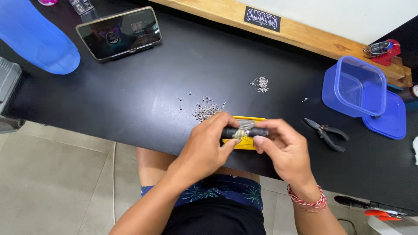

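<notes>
My left hand (pixel 209 146) and my right hand (pixel 283 150) together hold a short black rod-like piece (pixel 246 132) with a pale wrapped band at its middle, just above a small yellow tray (pixel 244 143) of thin metal pins at the table's near edge. Each hand pinches one end of the rod. A red and white cord bracelet (pixel 307 201) circles my right wrist. Loose small metal pins (pixel 204 109) lie scattered on the black table (pixel 143 100) just beyond my left hand, and a second little heap of pins (pixel 261 83) lies farther back.
Black pliers (pixel 327 134) lie right of my hands. A blue plastic box (pixel 355 87) rests on its lid (pixel 389 119) at the right. A phone (pixel 118 32) on a stand and a blue object (pixel 37 39) are at the back left. A wooden ledge (pixel 305 32) runs behind.
</notes>
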